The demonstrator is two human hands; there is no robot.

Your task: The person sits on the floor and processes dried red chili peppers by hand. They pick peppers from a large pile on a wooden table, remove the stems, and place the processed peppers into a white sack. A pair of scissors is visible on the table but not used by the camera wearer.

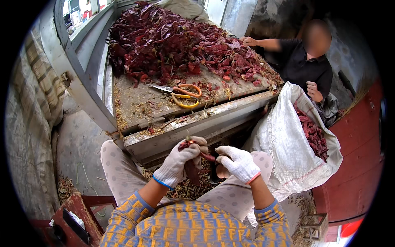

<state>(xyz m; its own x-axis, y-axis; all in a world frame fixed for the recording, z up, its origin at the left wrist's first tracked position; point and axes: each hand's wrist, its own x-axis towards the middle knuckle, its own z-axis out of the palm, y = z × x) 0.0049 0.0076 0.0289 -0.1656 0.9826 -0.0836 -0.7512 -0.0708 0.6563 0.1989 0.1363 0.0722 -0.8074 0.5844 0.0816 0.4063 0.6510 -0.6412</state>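
Note:
My left hand [187, 156], in a white knit glove with a blue cuff edge, is closed around dried red chili peppers [192, 173]. One pepper hangs below its palm, and another points toward my right hand [237, 162]. That hand wears a matching glove with a pink cuff edge; its thumb and forefinger are at the pepper's end, but whether they grip it is unclear. Ahead of both hands, scissors [163, 88] with orange and yellow handles lie on a worn, truck-bed-like platform [132, 103]. Behind them rises a large heap of dried chilies [176, 43].
A white woven sack [277, 136] of chilies [311, 132] stands open at my right. Beyond it, a person [308, 69] in black reaches to the heap. A metal post [83, 77] rises at left. Stem scraps [197, 190] cover the ground between my legs; a red wooden stool [81, 210] is lower left.

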